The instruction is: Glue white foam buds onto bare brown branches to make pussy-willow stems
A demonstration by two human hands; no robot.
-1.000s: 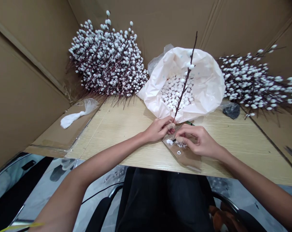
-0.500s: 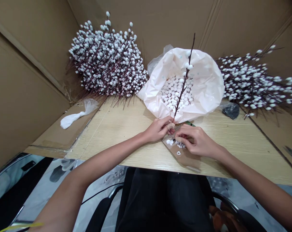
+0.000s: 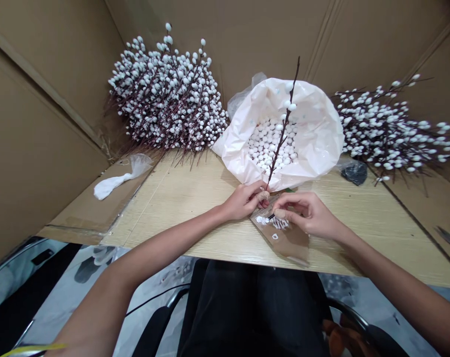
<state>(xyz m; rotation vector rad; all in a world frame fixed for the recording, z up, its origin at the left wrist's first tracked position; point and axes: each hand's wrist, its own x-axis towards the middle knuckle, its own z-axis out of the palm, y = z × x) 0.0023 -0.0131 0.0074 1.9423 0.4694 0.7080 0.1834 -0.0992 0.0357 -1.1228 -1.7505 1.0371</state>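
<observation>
"Twig (image 3: 281,144) first: where is it?" asks one.

"Upright at a slant in front of the white bag (image 3: 321,148), its lower end clamped in the fingers of the left hand (image 3: 243,201)," says the other. "A few buds (image 3: 292,107) sit near its top; lower down it looks bare."

"And the right hand (image 3: 314,213)?"

"Fingers pinched together on a small dark piece (image 3: 271,216), its tip at the white smears (image 3: 262,219) on the card (image 3: 293,245), which lies on the surface (image 3: 195,186). What the fingertips hide, nobody can tell."

"Which step is that?"

"Working the tip at the smears, by the look of it, while the twig is held ready."

"What does the next move call for?"

"A light, exact pinch, probably, and a steady left hand, so the twig doesn't swing or brush the smears."
</observation>
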